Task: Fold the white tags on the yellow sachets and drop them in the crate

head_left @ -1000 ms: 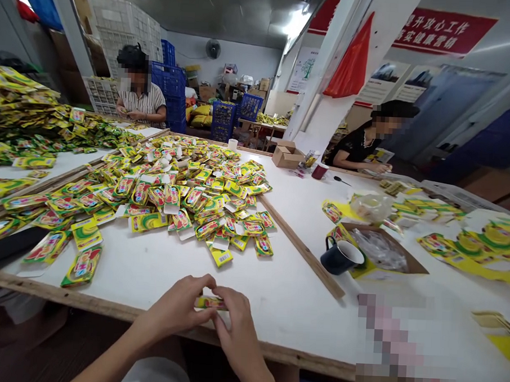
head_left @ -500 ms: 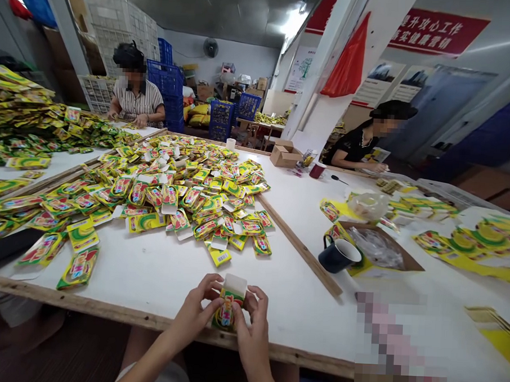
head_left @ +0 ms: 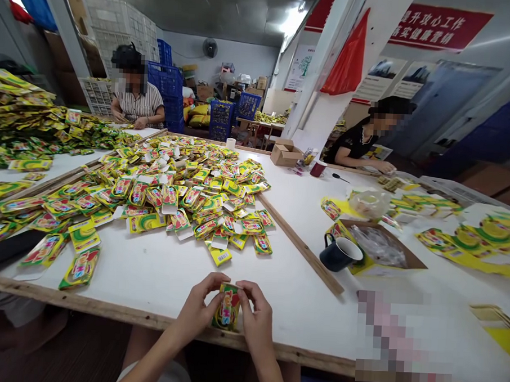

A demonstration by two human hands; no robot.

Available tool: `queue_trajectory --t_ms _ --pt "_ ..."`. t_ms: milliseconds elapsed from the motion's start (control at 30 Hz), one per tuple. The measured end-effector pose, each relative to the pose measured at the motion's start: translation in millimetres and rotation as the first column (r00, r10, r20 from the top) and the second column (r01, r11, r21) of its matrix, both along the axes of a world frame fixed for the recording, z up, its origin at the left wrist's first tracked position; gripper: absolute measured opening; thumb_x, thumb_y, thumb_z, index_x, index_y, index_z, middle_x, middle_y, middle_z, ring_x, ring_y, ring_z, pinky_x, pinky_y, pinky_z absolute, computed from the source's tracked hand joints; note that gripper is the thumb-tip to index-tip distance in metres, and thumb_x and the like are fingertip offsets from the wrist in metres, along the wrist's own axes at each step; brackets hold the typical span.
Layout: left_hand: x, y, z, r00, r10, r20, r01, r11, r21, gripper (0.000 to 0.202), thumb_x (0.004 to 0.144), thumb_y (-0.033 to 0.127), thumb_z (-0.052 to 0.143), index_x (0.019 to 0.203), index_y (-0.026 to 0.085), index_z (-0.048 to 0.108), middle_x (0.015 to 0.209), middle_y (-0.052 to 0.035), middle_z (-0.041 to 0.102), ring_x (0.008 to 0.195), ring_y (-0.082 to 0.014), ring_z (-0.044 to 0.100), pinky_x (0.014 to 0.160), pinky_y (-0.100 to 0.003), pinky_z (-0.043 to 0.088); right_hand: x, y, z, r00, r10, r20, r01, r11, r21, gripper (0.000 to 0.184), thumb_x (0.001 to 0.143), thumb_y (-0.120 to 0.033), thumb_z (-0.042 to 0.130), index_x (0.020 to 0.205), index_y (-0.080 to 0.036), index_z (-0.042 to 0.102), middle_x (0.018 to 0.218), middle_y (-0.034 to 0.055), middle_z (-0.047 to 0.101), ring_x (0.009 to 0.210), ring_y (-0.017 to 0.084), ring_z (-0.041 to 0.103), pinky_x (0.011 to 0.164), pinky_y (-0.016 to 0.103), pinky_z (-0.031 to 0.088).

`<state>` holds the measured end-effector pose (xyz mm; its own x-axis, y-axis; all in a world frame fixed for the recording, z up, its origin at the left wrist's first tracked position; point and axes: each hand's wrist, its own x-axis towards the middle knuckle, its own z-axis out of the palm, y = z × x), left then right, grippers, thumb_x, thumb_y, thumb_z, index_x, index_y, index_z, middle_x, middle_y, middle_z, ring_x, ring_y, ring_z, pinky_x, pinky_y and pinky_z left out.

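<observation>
Near the table's front edge, a small yellow-and-green printed box (head_left: 226,308) stands between my two hands, its colourful lettering facing me. My left hand (head_left: 200,304) grips the box's left side, thumb on the front and fingers at the top. On the other side, my right hand (head_left: 255,312) holds the upper right corner with thumb and fingertips. The top flap looks folded down under my fingers. Beyond my hands spreads a large heap of similar small boxes (head_left: 187,193), several with white flaps sticking out.
A wooden strip (head_left: 301,243) runs along the table (head_left: 142,265) right of the heap. Further right are a dark mug (head_left: 339,254), an open carton (head_left: 383,250) with plastic inside, and flat printed sheets (head_left: 472,245). Two people sit across the table. Another pile of packets (head_left: 25,113) lies left.
The white flap that stood up at the box's top is now folded down. My fingers have moved up to the top edge, and the right thumb has shifted toward the upper corner.
</observation>
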<state>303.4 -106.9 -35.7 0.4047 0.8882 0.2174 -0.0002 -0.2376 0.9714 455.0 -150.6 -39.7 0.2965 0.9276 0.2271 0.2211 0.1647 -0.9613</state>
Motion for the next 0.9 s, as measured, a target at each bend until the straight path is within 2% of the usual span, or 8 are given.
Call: queue_trajectory --t_ms 67,133,267,400,533,767,900 --pt "0.0 -0.4 1.6 0.998 0.024 -0.051 -0.022 0.999 0.037 0.015 0.088 0.024 0.054 0.099 0.02 0.063 0.101 -0.0073 0.067 0.098 -0.0219 0.062 0.09 -0.034 0.049 1.1 -2.0 2.0 0.997 0.05 0.057 -0.051 0.999 0.013 0.015 0.087 -0.031 0.058 0.094 -0.021 0.067 0.097 0.0059 0.069 0.092 0.021 0.064 0.079 0.029 0.051" --pt "0.3 -1.6 4.1 0.996 0.056 -0.069 -0.053 0.997 0.047 0.013 0.088 0.027 0.055 0.091 0.018 0.064 0.094 -0.0067 0.067 0.093 -0.0213 0.063 0.086 -0.033 0.049 1.7 -3.5 4.9 0.994 0.069 0.083 -0.071 0.997 0.025 0.016 0.085 -0.031 0.06 0.094 -0.021 0.068 0.099 0.0063 0.069 0.093 0.021 0.063 0.078 0.029 0.051" --pt "4.2 -3.6 8.1 0.992 0.103 -0.078 -0.104 0.994 -0.016 0.013 0.086 0.028 0.056 0.091 0.018 0.063 0.091 -0.0055 0.067 0.087 -0.02 0.063 0.08 -0.031 0.049 0.6 -2.0 10.5 0.995 0.023 0.1 -0.023 1.0 -0.007 0.018 0.086 -0.033 0.058 0.089 -0.019 0.067 0.089 0.0056 0.069 0.083 0.02 0.064 0.075 0.029 0.051" --pt "9.8 -1.6 9.4 0.987 0.149 -0.059 -0.154 0.984 -0.087 0.014 0.084 0.03 0.059 0.087 0.017 0.062 0.08 -0.0029 0.066 0.076 -0.0178 0.061 0.071 -0.028 0.049 -1.2 4.1 15.8 0.995 -0.009 0.1 0.015 0.998 -0.06 0.019 0.086 -0.035 0.058 0.085 -0.018 0.065 0.078 0.0031 0.068 0.073 0.018 0.061 0.069 0.027 0.049" --pt "8.6 1.0 5.4 0.993 0.112 -0.034 -0.115 0.987 -0.109 0.016 0.085 0.032 0.059 0.086 0.017 0.064 0.081 -0.0037 0.066 0.077 -0.0181 0.062 0.072 -0.028 0.049 -0.4 3.7 15.3 0.997 0.013 0.082 -0.008 0.998 -0.064 0.019 0.087 -0.035 0.056 0.083 -0.019 0.064 0.078 0.0026 0.067 0.073 0.018 0.061 0.069 0.026 0.048" --pt "-0.4 2.8 -1.7 0.997 0.053 -0.058 -0.048 0.996 0.082 0.013 0.086 0.028 0.061 0.083 0.017 0.068 0.085 -0.0055 0.066 0.084 -0.0196 0.063 0.079 -0.03 0.049 0.5 -4.7 -1.3 0.997 0.07 0.017 -0.069 0.997 -0.043 0.017 0.086 -0.032 0.058 0.089 -0.019 0.067 0.087 0.0053 0.07 0.082 0.02 0.065 0.075 0.028 0.05" --pt "-1.1 1.8 2.8 0.992 0.017 -0.124 0.004 0.986 0.164 0.014 0.088 0.028 0.058 0.091 0.019 0.068 0.091 -0.0067 0.066 0.087 -0.0198 0.062 0.08 -0.031 0.05 -0.3 -4.2 2.7 0.998 0.046 0.049 -0.045 0.999 -0.015 0.018 0.086 -0.034 0.056 0.086 -0.019 0.067 0.084 0.0055 0.07 0.08 0.02 0.065 0.073 0.028 0.051"
